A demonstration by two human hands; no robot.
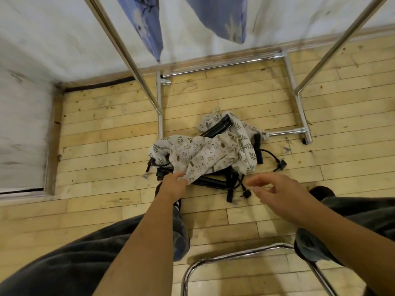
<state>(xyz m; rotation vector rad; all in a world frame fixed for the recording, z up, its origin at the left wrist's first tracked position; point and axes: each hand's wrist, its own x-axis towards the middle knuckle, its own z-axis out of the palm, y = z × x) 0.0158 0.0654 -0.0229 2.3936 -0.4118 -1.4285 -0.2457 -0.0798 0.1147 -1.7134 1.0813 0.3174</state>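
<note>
Chrome chair frame [235, 252] at lower centre; above it the left hand [174, 184] pinches the leaf-printed cloth [213, 154] heaped mid-frame over black straps [213, 180]; the right hand [275, 193] hovers beside, fingers loose, empty. Blue fabric [226, 18] hangs top centre.

No text, label, brand or number can be read anywhere. The printed cloth [205, 154] on the floor [106, 133] carries only small leaf and figure motifs.
</note>
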